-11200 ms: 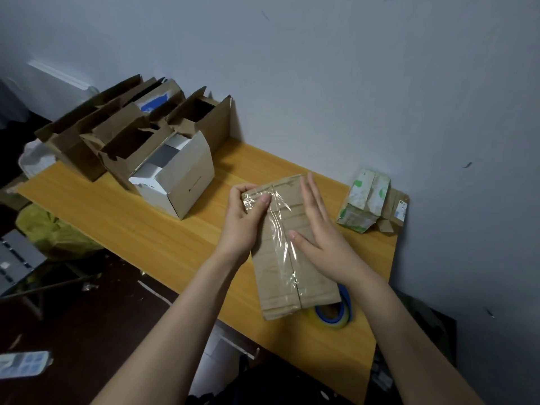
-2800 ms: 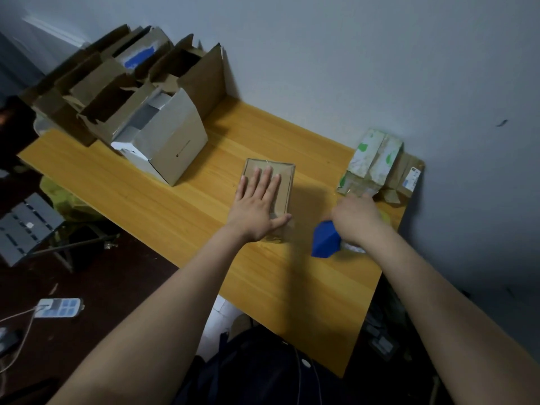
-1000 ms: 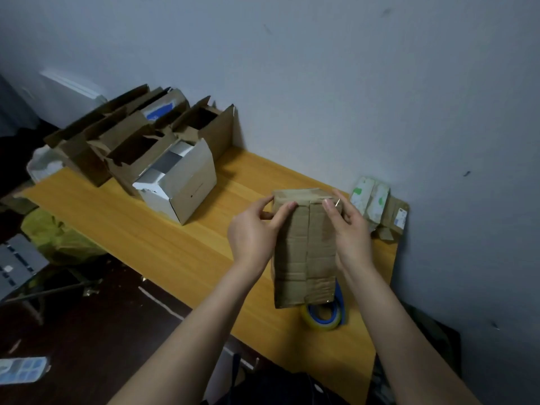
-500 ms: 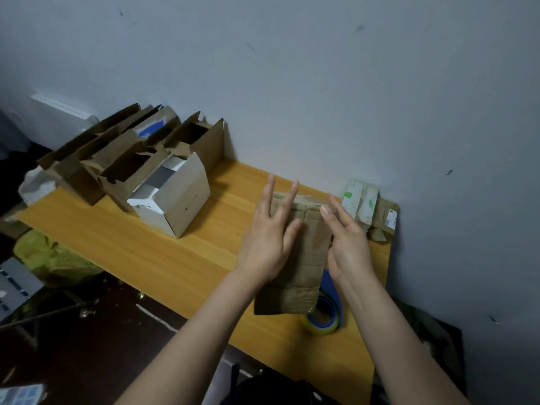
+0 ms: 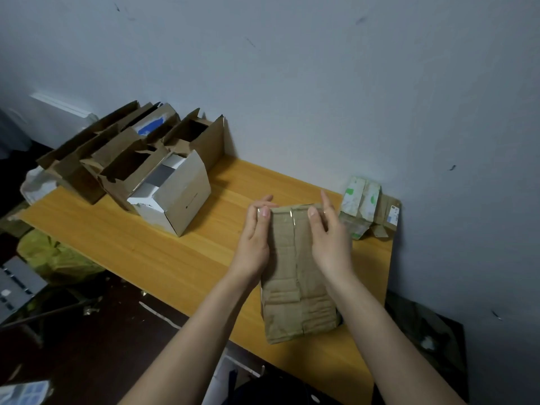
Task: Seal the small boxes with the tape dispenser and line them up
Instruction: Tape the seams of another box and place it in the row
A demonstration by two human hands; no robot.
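Observation:
I hold a small brown cardboard box [image 5: 295,276] up over the wooden table [image 5: 163,252], its long taped face toward me. My left hand [image 5: 255,238] grips its left side, thumb on the top left corner and fingers behind. My right hand [image 5: 330,238] grips the right side, thumb on the front near the top. Clear tape runs along the box's middle seam and over its far end. The tape dispenser is hidden behind the box.
Several open cardboard boxes [image 5: 122,159] and a white box [image 5: 178,197] stand at the table's back left. Two sealed small boxes [image 5: 366,209] sit against the wall at the back right. Dark floor with clutter lies beyond the table's near edge.
My left hand went from flat fingers on the box's face to gripping its left side. The box now stands straighter and covers the blue tape dispenser.

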